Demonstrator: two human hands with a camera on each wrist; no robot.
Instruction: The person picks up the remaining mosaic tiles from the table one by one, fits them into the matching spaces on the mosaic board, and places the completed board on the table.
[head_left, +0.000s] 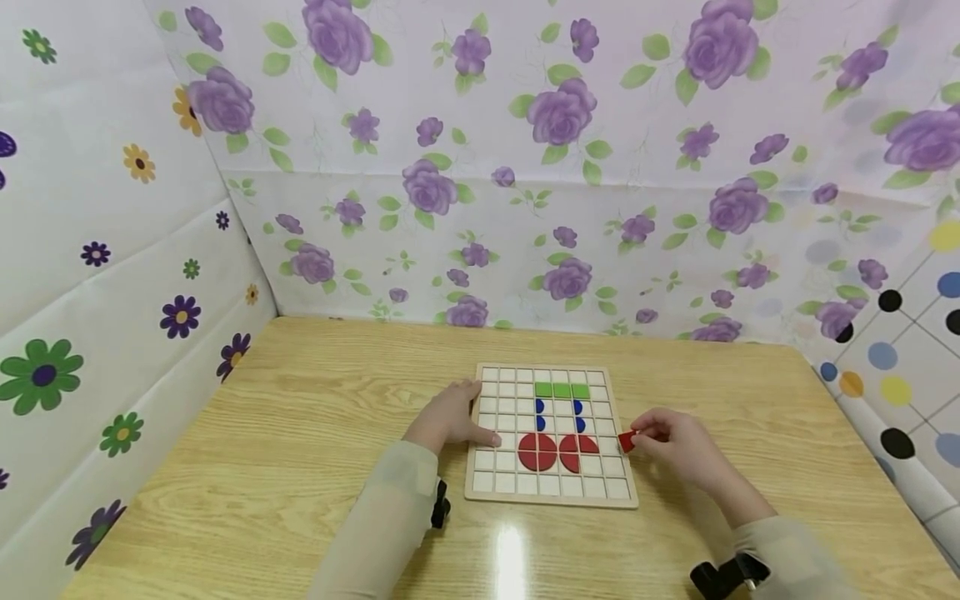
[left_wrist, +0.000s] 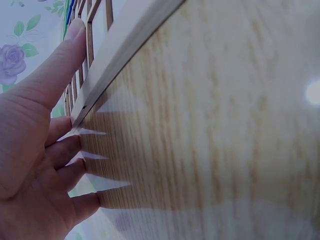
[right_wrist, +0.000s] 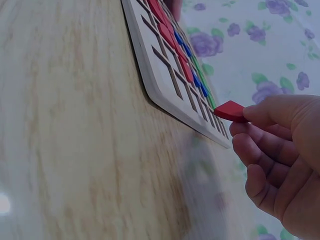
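A square wooden grid board [head_left: 551, 501] lies on the table. My left hand [head_left: 452, 419] is at its left side, thumb resting on the top and the other fingers extended along the edge. My right hand [head_left: 678, 450] pinches a red quarter-circle tile [right_wrist: 230, 111] between thumb and fingers, beside the board's right rim. On the grid, red quarter tiles form a full circle [head_left: 529, 461]; three more [head_left: 569, 444] stand to its right, the lower-right cell there being bare. Above them are two columns of blue half-circle tiles [head_left: 540, 407], topped by a row of three green square tiles [head_left: 562, 391].
The wood-grain table [head_left: 300, 450] extends around the board on all sides. A flowered cloth [head_left: 487, 233] hangs behind it, with patterned cloths at the left and right. Dark straps with camera mounts sit on both sleeved wrists.
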